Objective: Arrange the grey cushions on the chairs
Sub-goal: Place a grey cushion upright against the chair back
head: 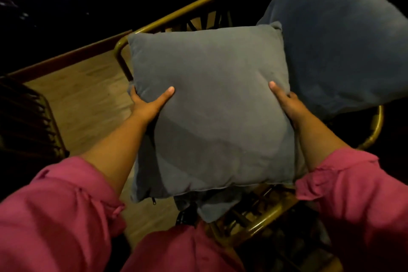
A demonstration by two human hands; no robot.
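I hold a square grey cushion [216,99] flat in front of me, above a chair [194,5] with a golden curved frame. My left hand [150,101] grips its left edge, thumb on top and fingers underneath. My right hand [287,101] grips its right edge the same way. A second grey cushion [344,35] leans at the chair's upper right. Under the held cushion, a corner of a third grey cushion [216,207] sticks out at the bottom.
Another dark slatted chair [31,117] stands at the left edge. Wooden floor [88,99] shows between the two chairs. The chair's golden front rail [262,223] runs below my right sleeve. The far background is dark.
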